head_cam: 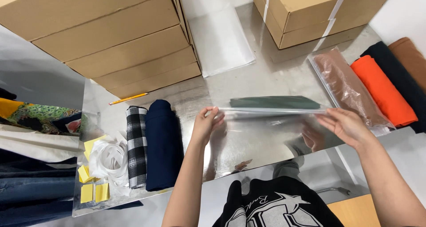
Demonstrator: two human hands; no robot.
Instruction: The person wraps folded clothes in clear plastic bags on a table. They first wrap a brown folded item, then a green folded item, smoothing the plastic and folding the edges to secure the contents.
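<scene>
A clear plastic bag (270, 110) with a dark green folded cloth (275, 102) inside is held level just above the shiny steel table (248, 142). My left hand (206, 124) pinches the bag's left end. At the bag's right end my right hand (344, 126) grips the edge. To the right lies another clear bag with brown cloth (346, 87) in it.
Folded cloths lie at the right: orange (384, 91), black (401, 82), brown (412, 58). A checked roll (136, 147) and a navy roll (163, 145) lie at the left, beside white tape (111, 160) and yellow notes (94, 192). Cardboard boxes (120, 45) stand behind, with a pencil (128, 98) and empty bags (222, 40).
</scene>
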